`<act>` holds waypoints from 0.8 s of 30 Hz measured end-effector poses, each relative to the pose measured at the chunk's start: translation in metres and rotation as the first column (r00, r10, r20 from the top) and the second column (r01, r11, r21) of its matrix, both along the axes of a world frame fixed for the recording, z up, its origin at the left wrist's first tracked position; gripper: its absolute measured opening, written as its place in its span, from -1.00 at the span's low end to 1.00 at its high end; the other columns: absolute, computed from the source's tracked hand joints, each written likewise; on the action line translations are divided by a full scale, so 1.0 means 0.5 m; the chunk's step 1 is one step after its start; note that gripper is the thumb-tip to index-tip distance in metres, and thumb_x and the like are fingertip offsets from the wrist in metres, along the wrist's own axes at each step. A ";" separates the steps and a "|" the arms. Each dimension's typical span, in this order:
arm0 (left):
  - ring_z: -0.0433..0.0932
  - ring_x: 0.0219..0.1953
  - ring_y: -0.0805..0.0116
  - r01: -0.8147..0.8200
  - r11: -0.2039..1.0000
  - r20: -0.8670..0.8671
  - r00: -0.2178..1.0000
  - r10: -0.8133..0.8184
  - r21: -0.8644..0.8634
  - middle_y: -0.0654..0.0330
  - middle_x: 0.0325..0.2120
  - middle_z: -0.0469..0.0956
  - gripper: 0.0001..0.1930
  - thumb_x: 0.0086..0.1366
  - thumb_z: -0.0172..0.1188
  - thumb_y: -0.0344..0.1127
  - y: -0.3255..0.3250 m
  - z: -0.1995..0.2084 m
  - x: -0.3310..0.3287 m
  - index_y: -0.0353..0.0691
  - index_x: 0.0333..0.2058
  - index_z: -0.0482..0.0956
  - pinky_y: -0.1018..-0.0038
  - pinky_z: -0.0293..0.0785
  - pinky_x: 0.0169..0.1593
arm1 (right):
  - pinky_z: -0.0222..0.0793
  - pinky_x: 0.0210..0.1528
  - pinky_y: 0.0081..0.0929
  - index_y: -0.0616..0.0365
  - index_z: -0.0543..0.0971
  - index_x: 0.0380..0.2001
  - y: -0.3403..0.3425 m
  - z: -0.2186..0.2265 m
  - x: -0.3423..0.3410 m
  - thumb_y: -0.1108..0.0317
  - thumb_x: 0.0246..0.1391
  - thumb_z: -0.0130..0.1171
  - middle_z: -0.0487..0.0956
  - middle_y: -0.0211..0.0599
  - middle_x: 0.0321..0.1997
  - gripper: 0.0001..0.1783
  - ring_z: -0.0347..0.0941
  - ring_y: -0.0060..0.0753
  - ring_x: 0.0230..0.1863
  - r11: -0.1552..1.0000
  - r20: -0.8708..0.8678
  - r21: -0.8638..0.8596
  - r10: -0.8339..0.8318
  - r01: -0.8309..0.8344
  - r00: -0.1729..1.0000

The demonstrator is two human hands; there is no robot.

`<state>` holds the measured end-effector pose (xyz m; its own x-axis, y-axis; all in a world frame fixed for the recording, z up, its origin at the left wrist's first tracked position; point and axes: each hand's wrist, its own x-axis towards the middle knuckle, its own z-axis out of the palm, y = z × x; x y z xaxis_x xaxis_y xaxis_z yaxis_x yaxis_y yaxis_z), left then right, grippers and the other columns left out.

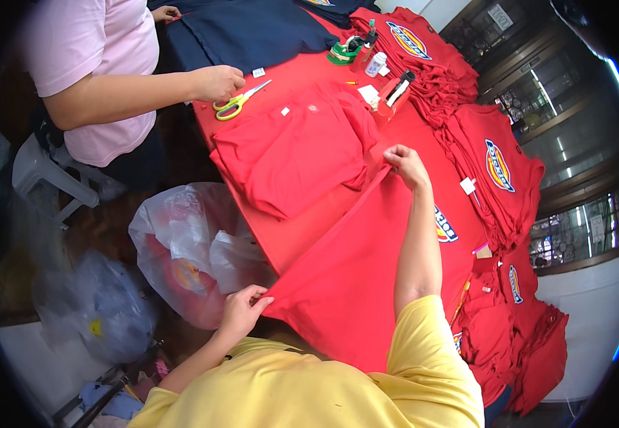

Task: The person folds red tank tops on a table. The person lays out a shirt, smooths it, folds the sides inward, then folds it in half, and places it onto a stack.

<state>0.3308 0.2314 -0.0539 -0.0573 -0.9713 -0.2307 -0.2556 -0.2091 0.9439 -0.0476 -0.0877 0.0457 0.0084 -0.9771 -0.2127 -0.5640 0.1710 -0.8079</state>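
A red T-shirt (352, 285) with a printed logo, partly behind my right arm, is spread in front of me. At its near left corner my left hand (244, 308) pinches the edge between thumb and fingers. Farther off, my right hand (408, 165) is closed on another point of the same edge, which runs straight between both hands. Just beyond lies a loosely folded red shirt (288, 153) with a small white tag. Past it rest yellow-handled scissors (232, 107), near a co-worker's hand (218, 83).
Stacks of red shirts (498, 164) line the right side. A green tape dispenser (344, 53) and a white bottle (376, 64) stand at the back, near dark blue cloth (252, 32). Left of the table are a clear plastic bag (195, 235) and a white plastic stool (53, 167).
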 end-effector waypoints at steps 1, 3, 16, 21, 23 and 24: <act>0.60 -0.48 0.28 0.000 1.000 -0.006 1.000 0.000 -0.012 0.06 -0.48 0.62 -0.76 0.17 0.34 -0.26 -0.001 -0.003 -0.003 -0.32 -0.29 0.60 0.42 0.49 -0.37 | 0.34 -0.34 -0.60 0.21 0.59 -0.21 0.008 0.006 -0.018 0.35 0.09 0.24 0.55 -0.47 -0.41 -0.78 0.41 -0.62 -0.42 1.000 0.031 0.005 0.000 0.000 1.000; 0.61 -0.46 0.29 -0.007 1.000 0.049 0.999 0.008 -0.014 0.06 -0.48 0.63 -0.76 0.17 0.34 -0.27 -0.007 0.003 -0.004 -0.32 -0.30 0.60 0.43 0.49 -0.37 | 0.37 -0.26 -0.58 0.21 0.60 -0.18 0.026 0.021 0.007 0.38 0.10 0.21 0.59 -0.44 -0.38 -0.78 0.45 -0.60 -0.37 0.995 -0.062 0.097 0.026 -0.020 0.998; 0.54 -0.50 0.29 -0.039 0.996 0.096 0.994 0.046 -0.078 0.07 -0.44 0.59 -0.80 0.18 0.33 -0.30 -0.017 0.038 -0.010 -0.32 -0.34 0.59 0.41 0.46 -0.39 | 0.44 -0.25 -0.50 0.25 0.62 -0.13 0.015 0.038 -0.010 0.45 0.03 0.24 0.62 -0.34 -0.37 -0.71 0.51 -0.53 -0.42 0.968 -0.255 0.138 0.237 -0.208 0.937; 0.49 -0.54 0.33 -0.014 0.999 0.123 0.992 0.019 -0.047 0.10 -0.51 0.55 -0.80 0.18 0.33 -0.33 -0.019 0.053 -0.012 -0.35 -0.43 0.53 0.44 0.39 -0.44 | 0.36 -0.37 -0.41 0.28 0.60 -0.39 -0.018 0.030 -0.002 0.26 0.08 0.26 0.54 -0.22 -0.58 -0.75 0.44 -0.49 -0.51 0.970 -0.434 -0.243 -0.082 -0.029 0.897; 0.48 -0.57 0.31 0.004 0.999 0.132 0.991 0.001 -0.035 0.08 -0.53 0.54 -0.79 0.18 0.33 -0.34 -0.005 0.052 -0.005 -0.34 -0.45 0.51 0.43 0.38 -0.45 | 0.36 -0.35 -0.39 0.27 0.60 -0.39 -0.033 0.006 -0.020 0.21 0.08 0.26 0.55 -0.16 -0.56 -0.72 0.44 -0.44 -0.49 0.905 -0.391 -0.417 -0.265 0.087 0.881; 0.48 -0.57 0.32 0.004 1.000 0.134 0.991 -0.001 -0.022 0.09 -0.55 0.54 -0.79 0.18 0.33 -0.35 0.015 0.047 0.003 -0.34 -0.45 0.50 0.44 0.37 -0.46 | 0.36 -0.34 -0.38 0.26 0.60 -0.39 -0.038 -0.003 -0.031 0.19 0.09 0.25 0.56 -0.12 -0.55 -0.70 0.44 -0.42 -0.49 0.856 -0.358 -0.497 -0.352 0.142 0.865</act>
<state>0.3325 0.2387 -0.0304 -0.0298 -0.9762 -0.2149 -0.3809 -0.1877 0.9054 -0.0631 -0.1067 0.0443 -0.2340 -0.9199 0.3147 -0.8522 0.0383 -0.5218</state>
